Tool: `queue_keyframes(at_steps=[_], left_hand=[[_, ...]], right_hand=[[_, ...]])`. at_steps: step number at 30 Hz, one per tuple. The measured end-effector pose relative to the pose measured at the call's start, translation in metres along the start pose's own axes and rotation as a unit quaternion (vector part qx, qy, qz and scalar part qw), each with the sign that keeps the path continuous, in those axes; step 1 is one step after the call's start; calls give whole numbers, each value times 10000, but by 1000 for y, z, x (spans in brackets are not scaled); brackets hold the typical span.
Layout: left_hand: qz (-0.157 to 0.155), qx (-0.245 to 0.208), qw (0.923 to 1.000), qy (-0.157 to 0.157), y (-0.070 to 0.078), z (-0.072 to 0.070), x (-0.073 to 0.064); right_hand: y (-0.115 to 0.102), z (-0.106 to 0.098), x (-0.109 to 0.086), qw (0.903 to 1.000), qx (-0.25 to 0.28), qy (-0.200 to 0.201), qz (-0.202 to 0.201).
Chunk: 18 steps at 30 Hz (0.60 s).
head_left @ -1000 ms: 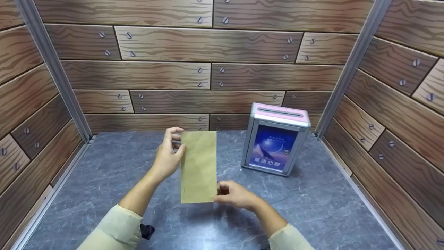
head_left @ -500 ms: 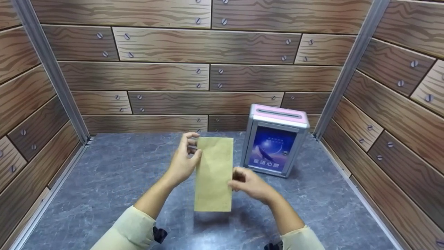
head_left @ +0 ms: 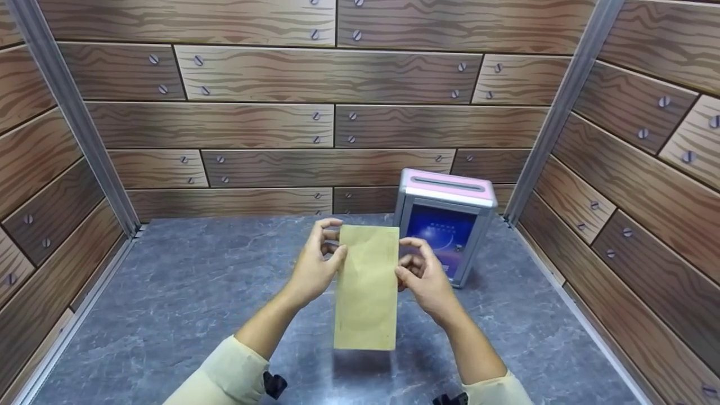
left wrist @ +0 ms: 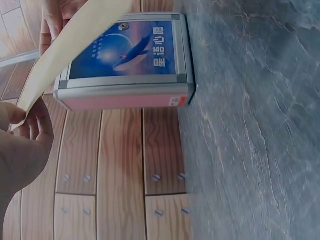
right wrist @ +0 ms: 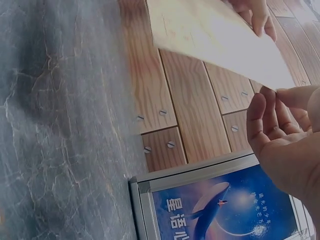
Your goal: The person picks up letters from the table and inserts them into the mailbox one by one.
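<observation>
A tan paper envelope (head_left: 367,292) stands upright in the head view, its lower edge over the grey tabletop. My left hand (head_left: 318,264) pinches its left edge near the top, thumb in front. On the opposite edge, my right hand (head_left: 428,281) pinches it slightly lower, overlapping the box behind. The right wrist view shows thumb and fingertips meeting at the edge of the envelope (right wrist: 215,40). In the left wrist view the envelope (left wrist: 65,50) appears nearly edge-on and slightly bowed. Behind and to the right stands a slotted box (head_left: 447,222) with a pink top and blue whale picture.
A narrow slot (head_left: 447,184) runs along the box's top, and a small lock sits on its front. Wood-patterned walls (head_left: 253,126) with metal corner posts enclose the marbled grey table (head_left: 185,304) at the back and sides.
Both hands have carried the envelope rightward toward the box. My right hand has moved up the envelope's right edge from the lower corner to the upper part.
</observation>
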<state>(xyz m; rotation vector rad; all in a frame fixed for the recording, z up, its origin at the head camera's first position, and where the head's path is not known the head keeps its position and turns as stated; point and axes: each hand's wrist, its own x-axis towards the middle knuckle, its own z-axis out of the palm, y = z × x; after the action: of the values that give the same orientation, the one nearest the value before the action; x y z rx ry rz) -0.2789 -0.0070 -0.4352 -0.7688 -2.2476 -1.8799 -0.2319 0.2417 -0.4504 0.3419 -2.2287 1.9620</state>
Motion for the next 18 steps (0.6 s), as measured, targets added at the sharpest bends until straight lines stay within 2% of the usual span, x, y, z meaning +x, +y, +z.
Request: queue_keyframes(at_steps=[5, 9, 12, 18], left_hand=[[-38, -136, 9995, -281, 0, 6, 1], [-153, -50, 9981, -588, 1, 9, 0], [-176, 64, 9977, -659, 1, 13, 0], [-259, 102, 9977, -610, 0, 20, 1]], right_hand=[[1, -3, -3, 9988, 176, 442, -120], [2, -7, -3, 9973, 168, 686, -218], [3, -10, -4, 9960, 14, 841, -294], [5, -17, -4, 9934, -116, 1095, -324]])
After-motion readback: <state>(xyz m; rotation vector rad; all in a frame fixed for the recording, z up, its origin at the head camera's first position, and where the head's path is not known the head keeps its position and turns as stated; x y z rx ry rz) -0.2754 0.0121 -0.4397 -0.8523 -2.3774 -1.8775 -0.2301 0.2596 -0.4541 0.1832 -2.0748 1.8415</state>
